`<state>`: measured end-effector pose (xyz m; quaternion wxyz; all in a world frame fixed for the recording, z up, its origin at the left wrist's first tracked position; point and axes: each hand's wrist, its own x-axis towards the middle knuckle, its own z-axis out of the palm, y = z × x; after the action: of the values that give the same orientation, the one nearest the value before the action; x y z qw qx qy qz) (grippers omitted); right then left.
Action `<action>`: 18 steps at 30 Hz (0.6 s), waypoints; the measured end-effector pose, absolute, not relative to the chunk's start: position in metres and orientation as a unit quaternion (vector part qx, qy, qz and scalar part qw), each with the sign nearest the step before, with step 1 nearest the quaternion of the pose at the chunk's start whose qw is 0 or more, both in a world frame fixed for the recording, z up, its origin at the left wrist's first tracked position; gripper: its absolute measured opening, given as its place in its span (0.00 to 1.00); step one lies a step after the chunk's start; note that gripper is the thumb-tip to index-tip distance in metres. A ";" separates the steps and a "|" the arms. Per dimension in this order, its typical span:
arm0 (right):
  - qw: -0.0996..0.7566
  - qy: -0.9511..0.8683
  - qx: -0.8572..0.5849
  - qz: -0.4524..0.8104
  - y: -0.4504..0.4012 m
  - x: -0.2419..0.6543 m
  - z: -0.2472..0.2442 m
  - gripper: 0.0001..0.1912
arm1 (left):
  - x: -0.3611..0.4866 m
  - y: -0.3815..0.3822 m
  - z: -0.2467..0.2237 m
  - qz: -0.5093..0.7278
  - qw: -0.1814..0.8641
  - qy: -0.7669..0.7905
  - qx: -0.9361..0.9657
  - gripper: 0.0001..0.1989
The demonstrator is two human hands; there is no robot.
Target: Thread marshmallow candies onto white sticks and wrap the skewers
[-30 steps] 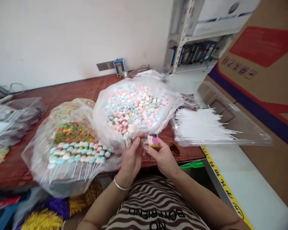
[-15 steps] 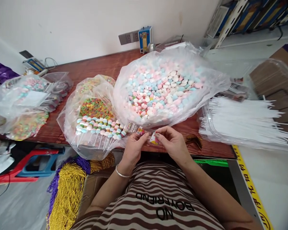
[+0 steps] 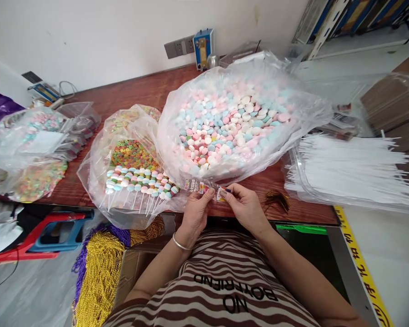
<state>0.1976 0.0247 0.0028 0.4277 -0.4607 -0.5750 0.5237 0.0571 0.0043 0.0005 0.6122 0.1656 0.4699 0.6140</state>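
Observation:
At the table's front edge, my left hand (image 3: 196, 213) pinches a small clear printed packet (image 3: 192, 185) between thumb and fingers. My right hand (image 3: 244, 203) closes on the colourful printed end of the same strip of packaging; whether this is one piece or two I cannot make out. Left of my hands, candy sticks (image 3: 136, 184) with pastel discs lie in rows on an open plastic bag (image 3: 95, 190) of small coloured candy rings (image 3: 131, 154). Behind my hands rests a large clear bag (image 3: 170, 109) full of pink, white and blue candies (image 3: 238, 125).
Right of me, a clear tray (image 3: 293, 175) holds many white sticks (image 3: 354, 168). Gold twist ties (image 3: 276, 200) lie beside my right hand. More filled bags (image 3: 37, 150) sit at the left. Gold bead strands (image 3: 100, 272) hang below the table edge. A blue device (image 3: 203, 49) stands by the wall.
Both hands stay on the packet, which now sits slightly further right in view. The whole view has shifted a little; the bags and candy sticks lie as before.

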 end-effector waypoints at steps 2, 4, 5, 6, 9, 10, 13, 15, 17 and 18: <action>0.420 -0.585 -0.465 0.516 0.026 0.201 0.003 0.18 | 0.054 0.005 0.001 0.613 0.616 0.466 0.166 0.19; 0.421 -0.588 -0.459 0.517 0.027 0.203 0.003 0.15 | 0.052 0.007 0.001 0.620 0.594 0.481 0.180 0.18; 0.423 -0.586 -0.453 0.522 0.027 0.204 0.003 0.14 | 0.052 0.008 0.001 0.624 0.578 0.491 0.190 0.18; 0.425 -0.583 -0.449 0.527 0.028 0.204 0.003 0.12 | 0.053 0.008 0.000 0.628 0.563 0.498 0.199 0.18; 0.430 -0.570 -0.455 0.533 0.030 0.202 0.002 0.15 | 0.056 0.010 -0.002 0.648 0.545 0.494 0.199 0.19; 0.432 -0.565 -0.461 0.531 0.030 0.202 0.001 0.17 | 0.057 0.011 -0.003 0.652 0.545 0.490 0.191 0.20; 0.420 -0.563 -0.471 0.533 0.031 0.202 -0.001 0.23 | 0.057 0.012 -0.006 0.640 0.555 0.504 0.168 0.21; 0.417 -0.564 -0.479 0.528 0.032 0.203 -0.002 0.25 | 0.055 0.012 -0.008 0.622 0.565 0.516 0.164 0.24; 0.424 -0.564 -0.486 0.516 0.031 0.203 -0.002 0.24 | 0.054 0.011 -0.007 0.603 0.593 0.503 0.176 0.24; 0.427 -0.564 -0.484 0.514 0.031 0.203 -0.002 0.23 | 0.054 0.010 -0.006 0.595 0.608 0.492 0.182 0.23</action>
<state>0.2029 0.0308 -0.0019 0.4274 -0.4839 -0.5644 0.5144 0.0537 0.0104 -0.0062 0.6083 0.1821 0.4922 0.5954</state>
